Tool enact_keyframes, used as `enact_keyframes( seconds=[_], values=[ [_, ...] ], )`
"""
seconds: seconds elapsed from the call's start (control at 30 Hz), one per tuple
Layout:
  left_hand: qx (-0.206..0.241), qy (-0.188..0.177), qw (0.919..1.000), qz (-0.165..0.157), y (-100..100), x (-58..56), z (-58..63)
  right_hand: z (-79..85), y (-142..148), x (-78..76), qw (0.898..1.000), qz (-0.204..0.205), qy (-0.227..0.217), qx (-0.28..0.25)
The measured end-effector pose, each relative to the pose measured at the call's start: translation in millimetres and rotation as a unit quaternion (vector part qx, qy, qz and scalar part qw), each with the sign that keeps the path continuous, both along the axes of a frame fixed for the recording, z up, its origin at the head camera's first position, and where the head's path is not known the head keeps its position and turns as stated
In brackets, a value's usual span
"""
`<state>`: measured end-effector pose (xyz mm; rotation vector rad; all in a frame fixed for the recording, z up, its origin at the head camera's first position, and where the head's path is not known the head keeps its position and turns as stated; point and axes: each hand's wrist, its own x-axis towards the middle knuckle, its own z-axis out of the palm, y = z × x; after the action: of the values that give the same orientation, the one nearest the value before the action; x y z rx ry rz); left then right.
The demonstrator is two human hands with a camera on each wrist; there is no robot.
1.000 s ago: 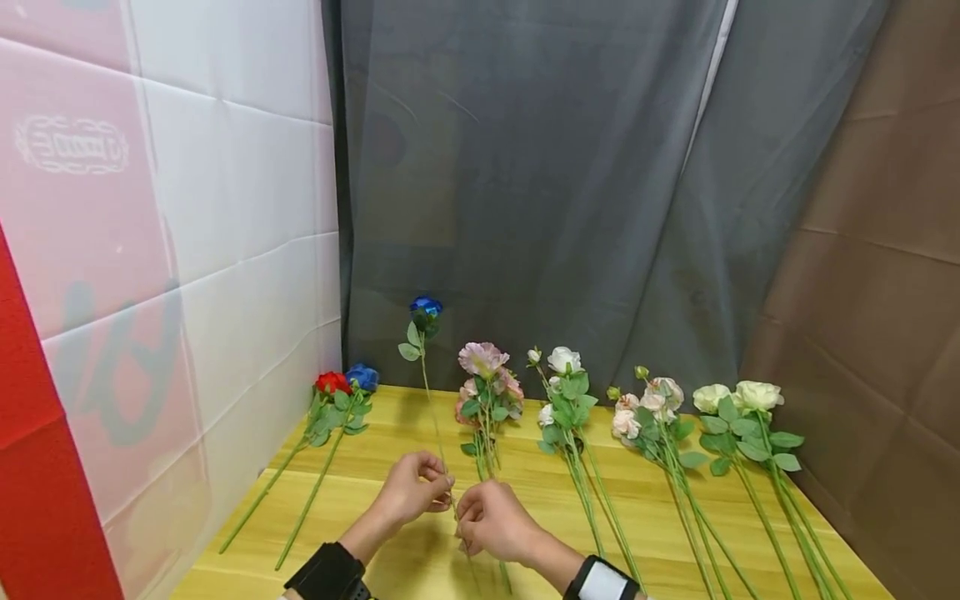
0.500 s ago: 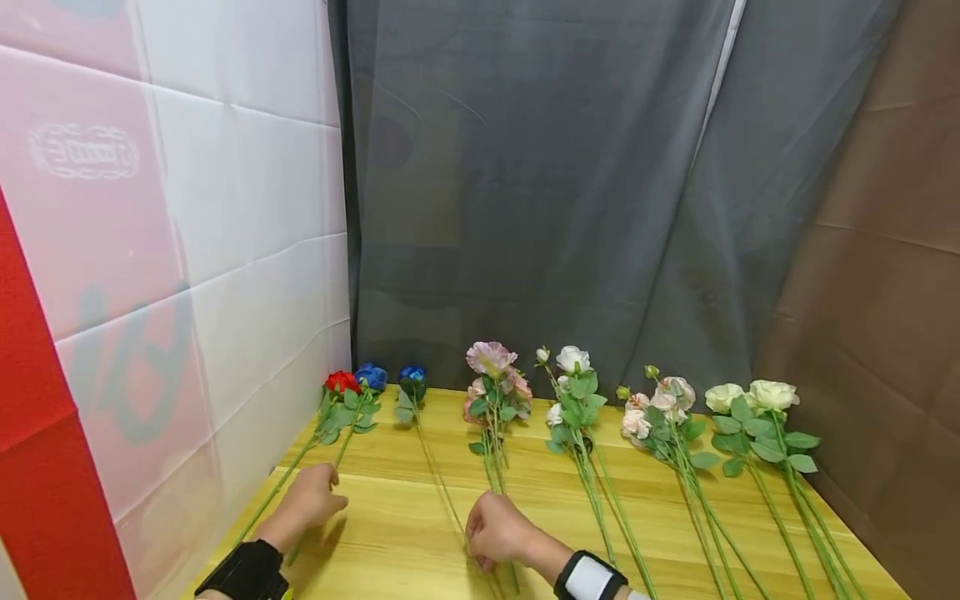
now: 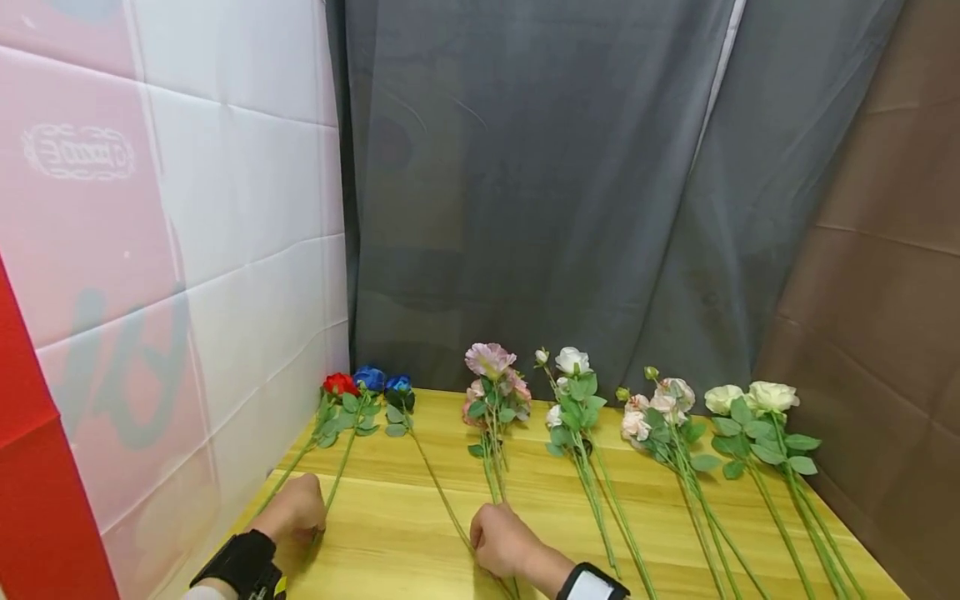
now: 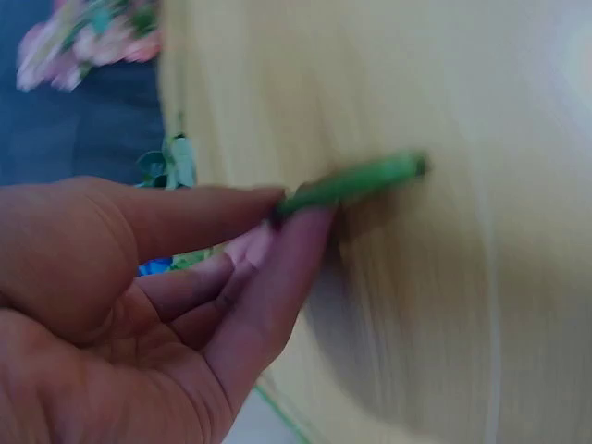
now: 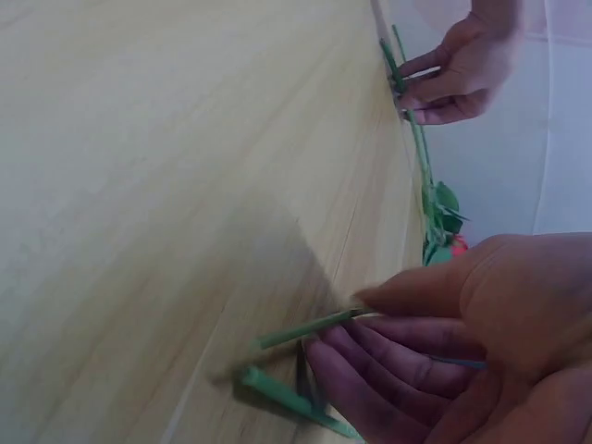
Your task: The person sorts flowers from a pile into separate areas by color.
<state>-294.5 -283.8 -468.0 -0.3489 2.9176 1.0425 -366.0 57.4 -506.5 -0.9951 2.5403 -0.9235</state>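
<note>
My left hand is low at the table's left side. Its thumb and fingertips pinch a green stem near the cut end. The stem appears to run up to the blue rose beside the red rose. In the middle, my right hand pinches the lower end of another stem between thumb and fingers. That stem leads to a darker blue rose, which lies just right of the first blue one. A second stem end lies near the right fingertips.
Pink flowers, white roses, pale peach flowers and cream roses lie in groups along the wooden table. A white wall cloth borders the left, and a grey curtain hangs behind.
The darker blue rose came down from upright onto the table, then its head shifted left towards the other blue rose. My left hand let go of it, moved left and took another stem.
</note>
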Motion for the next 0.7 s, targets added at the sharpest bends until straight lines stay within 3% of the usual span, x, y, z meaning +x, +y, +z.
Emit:
enact_keyframes(
  seconds=[0.13, 0.3, 0.53, 0.7],
  values=[
    [0.109, -0.003, 0.994, 0.01, 5, 1.3, 6.4, 34.7, 3, 20.2, 1.0, -0.021, 0.006, 0.012],
    [0.178, 0.045, 0.9823, -0.039, 17, 7.6, 15.2, 52.8, 12, 23.4, 0.999, -0.032, 0.02, 0.014],
    [0.209, 0.099, 0.9699, -0.076, 53, 5.8, 39.6, 67.5, 6, 18.6, 0.998, 0.017, -0.009, -0.055],
    [0.228, 0.123, 0.9596, -0.11, 88, 3.5, 44.5, 65.2, -10, 20.9, 0.992, 0.031, -0.063, -0.104]
  ],
)
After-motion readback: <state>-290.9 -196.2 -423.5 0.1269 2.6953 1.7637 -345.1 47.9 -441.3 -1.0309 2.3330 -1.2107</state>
